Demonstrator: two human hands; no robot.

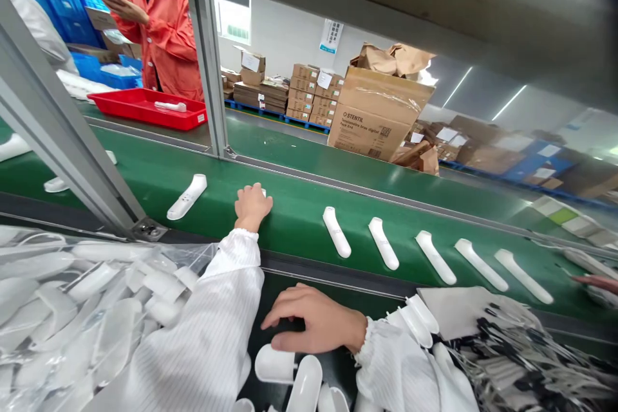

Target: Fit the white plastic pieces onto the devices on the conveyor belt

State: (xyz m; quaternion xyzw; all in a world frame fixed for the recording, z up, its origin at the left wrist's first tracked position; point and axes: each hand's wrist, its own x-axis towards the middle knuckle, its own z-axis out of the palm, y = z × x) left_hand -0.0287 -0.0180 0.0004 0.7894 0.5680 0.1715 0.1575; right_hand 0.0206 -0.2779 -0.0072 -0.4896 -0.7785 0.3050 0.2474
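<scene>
White plastic shells, long and curved with one broader rounded end, are the things being handled here. The left hand [252, 206] reaches out over the green conveyor belt [299, 219], palm down, fingers curled over one shell [262, 192] near the middle of the belt; only a sliver of white shows past the knuckles, so whether the fingers pinch it or merely press on it cannot be told. The right hand [313, 322] rests palm down on the dark desk [338, 367] just inside the belt's near edge, fingers loosely spread and flat, holding nothing, with loose shells [290, 373] lying just beside it toward the near edge. The step looks like setting a shell down on the belt. A row of five shells [383, 243] lies to the right along the belt, evenly spaced and slanted alike, while one more shell [187, 196] lies to the left, angled the other way. Judging from that row, the next move would call for releasing the piece at a matching slant and spacing, then picking another from the desk. A clear bag of shells [72, 296] sits at the desk's left edge. Across the belt a person in an orange jacket [167, 32] stands behind a red tray [145, 106]. Another person's fingertips [596, 282] enter at the far right edge.
</scene>
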